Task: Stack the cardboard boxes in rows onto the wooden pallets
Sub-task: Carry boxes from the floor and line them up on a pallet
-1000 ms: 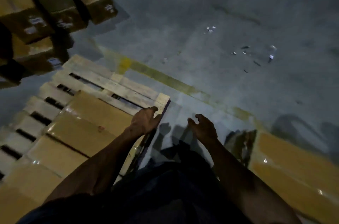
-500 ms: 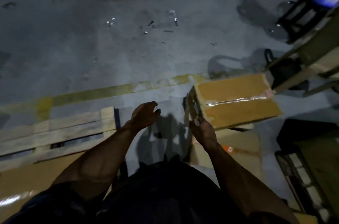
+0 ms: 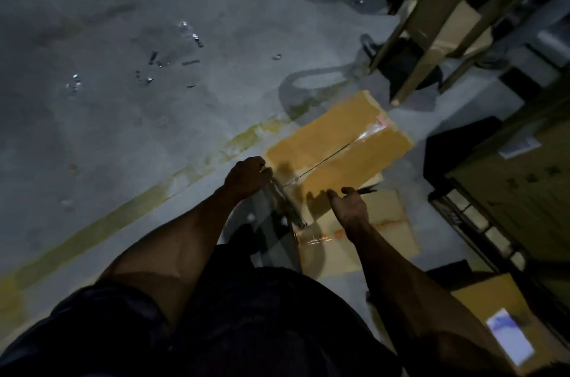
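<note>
We see a taped cardboard box [image 3: 339, 150] lying on top of a paler, flatter box [image 3: 379, 231] on the grey concrete floor [image 3: 123, 37], just past a worn yellow floor line [image 3: 123, 216]. The upper box sits tilted across the frame, its long tape seam running from near our left hand up toward the far right corner.

Our left hand [image 3: 246, 176] is at the near left corner of that box, fingers curled over the edge there; it appears to grip the corner, though the dim light hides the fingertips. Our right hand [image 3: 350, 207] lies at the near long edge of the box, palm turned up and fingers loosely spread, touching or almost touching the edge; we cannot tell whether it has hold of anything. The box thus lies directly ahead of both hands, stretching away between them and to the right.

Further right stand darker stacked cartons [image 3: 524, 179], and another box with a white label [image 3: 509, 336] is at the lower right. A pale plastic chair [image 3: 447, 6] stands beyond the box.
</note>
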